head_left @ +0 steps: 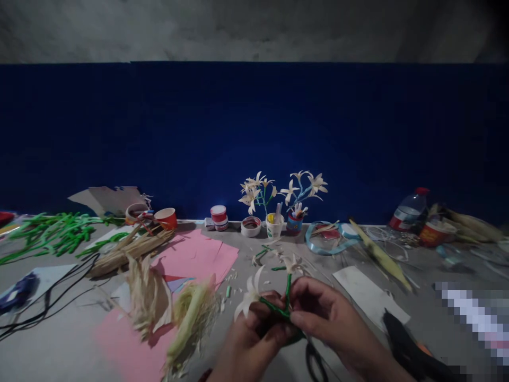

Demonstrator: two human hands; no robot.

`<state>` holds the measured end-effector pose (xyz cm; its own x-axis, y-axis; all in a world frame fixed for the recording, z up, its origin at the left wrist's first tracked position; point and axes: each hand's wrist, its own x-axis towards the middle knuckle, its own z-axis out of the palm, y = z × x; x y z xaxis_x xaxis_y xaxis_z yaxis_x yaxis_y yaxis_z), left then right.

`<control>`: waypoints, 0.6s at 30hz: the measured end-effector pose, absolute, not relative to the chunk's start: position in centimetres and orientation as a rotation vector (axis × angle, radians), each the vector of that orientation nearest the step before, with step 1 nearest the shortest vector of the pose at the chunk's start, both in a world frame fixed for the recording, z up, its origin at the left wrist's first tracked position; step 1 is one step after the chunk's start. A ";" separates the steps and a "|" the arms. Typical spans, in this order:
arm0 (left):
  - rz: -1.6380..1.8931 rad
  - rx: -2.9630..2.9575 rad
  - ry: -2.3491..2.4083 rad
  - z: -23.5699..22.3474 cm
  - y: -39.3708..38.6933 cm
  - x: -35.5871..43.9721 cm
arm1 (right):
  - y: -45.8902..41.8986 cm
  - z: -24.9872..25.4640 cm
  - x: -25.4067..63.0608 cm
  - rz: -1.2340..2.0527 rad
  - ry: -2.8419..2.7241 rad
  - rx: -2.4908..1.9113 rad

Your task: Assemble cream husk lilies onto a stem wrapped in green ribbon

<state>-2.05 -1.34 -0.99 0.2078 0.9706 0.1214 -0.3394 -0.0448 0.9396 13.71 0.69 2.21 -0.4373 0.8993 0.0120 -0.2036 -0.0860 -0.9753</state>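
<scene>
Both of my hands hold a handmade flower stem (288,289), wrapped in green, which forks into two branches. A white petalled blossom (249,293) tops the left branch, and a smaller one tops the right. My left hand (260,339) pinches the stem from below, its fingers partly behind the stem. On the other side, my right hand (328,313) closes its thumb and fingers at the fork. Dark scissor handles (316,363) lie just below my right hand. Small green-stemmed pieces (260,254) rest on the table beyond my hands.
Finished white flowers stand in a white cup (274,227) and a blue cup (295,224) at the back. Left are pink paper (199,254), dried husks (147,297) and green pipe cleaners (67,233). Right are white paper (369,294), a black tool (413,350) and a plastic bottle (409,209).
</scene>
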 end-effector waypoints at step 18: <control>1.034 1.056 0.712 -0.3 -0.5 -2.4 | 3.5 2.6 13.9 1.972 -1.263 -0.848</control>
<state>-2.35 -0.46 -0.26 0.3734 0.9277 0.0011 -0.3299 0.1317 0.9348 13.86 3.48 2.61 -0.5870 0.7901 -0.1767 -0.1700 -0.3337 -0.9272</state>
